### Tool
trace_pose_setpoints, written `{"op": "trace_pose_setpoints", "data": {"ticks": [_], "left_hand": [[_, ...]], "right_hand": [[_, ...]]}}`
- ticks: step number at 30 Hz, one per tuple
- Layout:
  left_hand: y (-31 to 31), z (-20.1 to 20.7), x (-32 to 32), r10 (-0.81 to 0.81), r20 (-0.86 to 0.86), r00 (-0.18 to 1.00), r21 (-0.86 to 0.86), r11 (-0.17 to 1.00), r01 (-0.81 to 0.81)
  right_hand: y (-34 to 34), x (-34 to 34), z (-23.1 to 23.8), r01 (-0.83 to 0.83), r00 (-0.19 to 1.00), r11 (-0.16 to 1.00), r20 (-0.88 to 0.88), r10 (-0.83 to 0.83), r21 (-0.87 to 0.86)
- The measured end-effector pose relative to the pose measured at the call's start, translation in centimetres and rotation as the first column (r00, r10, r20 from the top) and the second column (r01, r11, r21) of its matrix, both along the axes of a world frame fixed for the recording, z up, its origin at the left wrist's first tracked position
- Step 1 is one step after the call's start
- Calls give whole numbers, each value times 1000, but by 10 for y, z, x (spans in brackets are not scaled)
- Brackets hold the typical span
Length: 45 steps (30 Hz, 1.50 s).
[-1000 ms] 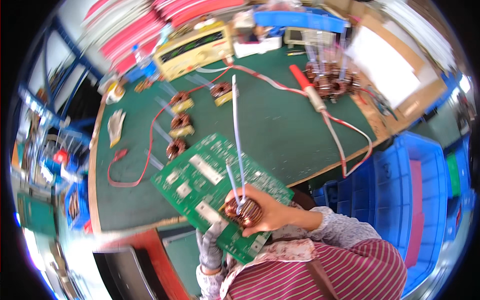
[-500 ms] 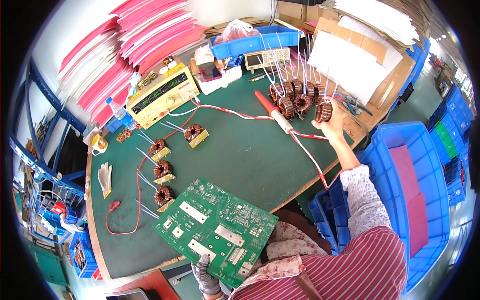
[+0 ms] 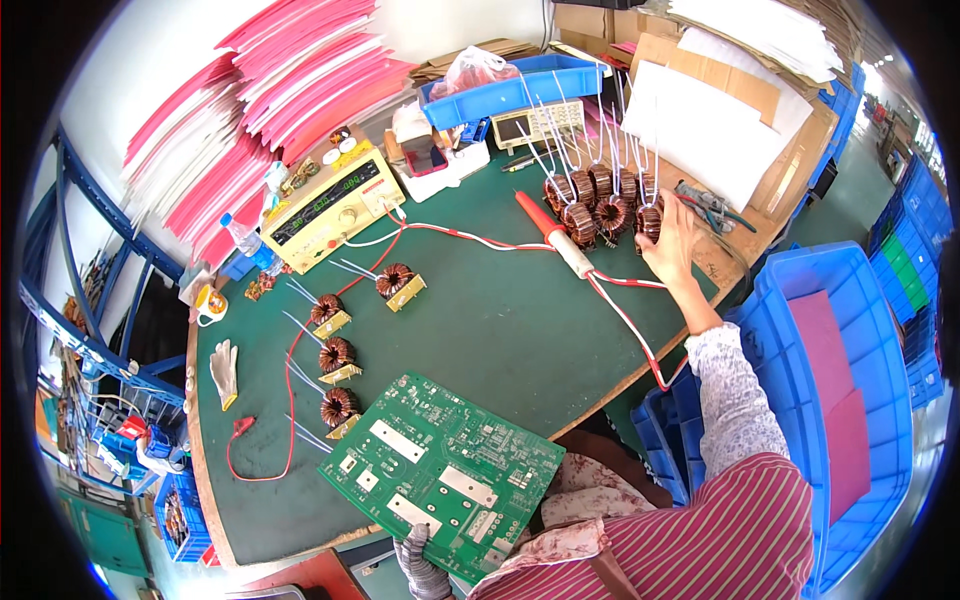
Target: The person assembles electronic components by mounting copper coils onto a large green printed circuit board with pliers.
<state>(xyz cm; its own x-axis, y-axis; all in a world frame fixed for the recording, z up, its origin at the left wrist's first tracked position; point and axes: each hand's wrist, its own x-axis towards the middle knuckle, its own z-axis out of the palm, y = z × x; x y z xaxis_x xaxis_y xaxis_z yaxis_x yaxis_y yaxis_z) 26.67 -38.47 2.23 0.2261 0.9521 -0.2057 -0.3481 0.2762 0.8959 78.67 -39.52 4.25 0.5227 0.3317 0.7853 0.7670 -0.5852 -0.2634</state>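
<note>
My left hand (image 3: 421, 566), in a striped grey glove, grips the near edge of a large green circuit board (image 3: 445, 470), its fingers partly hidden under the board. The board lies tilted over the table's near edge. My bare right hand (image 3: 672, 246) reaches to the far right of the table. Its fingers close around a copper-wound toroidal coil (image 3: 649, 222) with white leads pointing up. This coil sits at the right end of a cluster of similar coils (image 3: 612, 214). Just left of that hand lies a red-and-white probe (image 3: 556, 236) with its cable.
Several coils on yellowish bases (image 3: 338, 358) stand at the left. A yellow power supply (image 3: 335, 212), a blue tray (image 3: 515, 88) and stacked pink sheets (image 3: 310, 70) are at the back. Pliers (image 3: 715, 203) lie right of the coils. A blue bin (image 3: 830, 400) stands beside the table.
My right hand has lowered the coil slightly, bringing it down beside the cluster. The whole view has shifted a little; my left hand still holds the board.
</note>
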Motion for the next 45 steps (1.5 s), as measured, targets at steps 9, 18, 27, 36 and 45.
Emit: {"op": "trace_pose_setpoints", "data": {"ticks": [9, 18, 27, 36, 45], "left_hand": [[-2, 9, 3, -28, 1, 1000, 14, 999, 28], [-1, -1, -6, -41, 15, 999, -9, 999, 41], [-3, 10, 5, -59, 15, 998, 10, 998, 58], [-4, 13, 4, -55, -22, 998, 27, 998, 56], [-4, 18, 8, -56, -40, 998, 42, 997, 57]], "right_hand": [[49, -26, 16, -46, 870, 969, -486, -81, -244], [62, 5, 15, 24, 840, 965, -518, -161, -261], [62, -6, 6, -29, 922, 999, -387, 10, -44], [59, 1, -4, -42, 931, 994, -356, 74, 98], [67, 11, -10, -37, 918, 992, -389, 82, 122]]}}
